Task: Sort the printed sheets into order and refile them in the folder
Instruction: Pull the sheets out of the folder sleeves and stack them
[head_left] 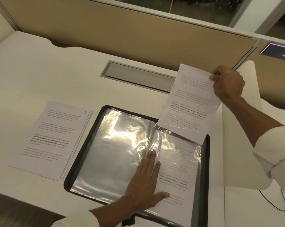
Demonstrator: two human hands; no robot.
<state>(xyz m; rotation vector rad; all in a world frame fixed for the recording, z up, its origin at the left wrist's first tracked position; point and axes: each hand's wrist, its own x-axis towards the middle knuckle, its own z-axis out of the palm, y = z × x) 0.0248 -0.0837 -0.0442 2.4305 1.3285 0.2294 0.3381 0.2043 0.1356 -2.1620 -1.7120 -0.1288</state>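
White table (40, 66) at centre frame: left hand (145, 181) presses flat on the open folder (205, 161); right hand (227, 82) pinches a printed sheet (189, 105); stack (51, 140) lies left.

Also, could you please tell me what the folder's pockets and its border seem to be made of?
The pockets look like thin clear plastic film: glossy, wrinkled, throwing bright glare. The border looks dark and matt, perhaps fabric or soft plastic; I cannot tell which.

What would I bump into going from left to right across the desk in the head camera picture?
stack of printed sheets → empty plastic sleeve → left hand, pressing flat → loose sheet → right hand, pinching it
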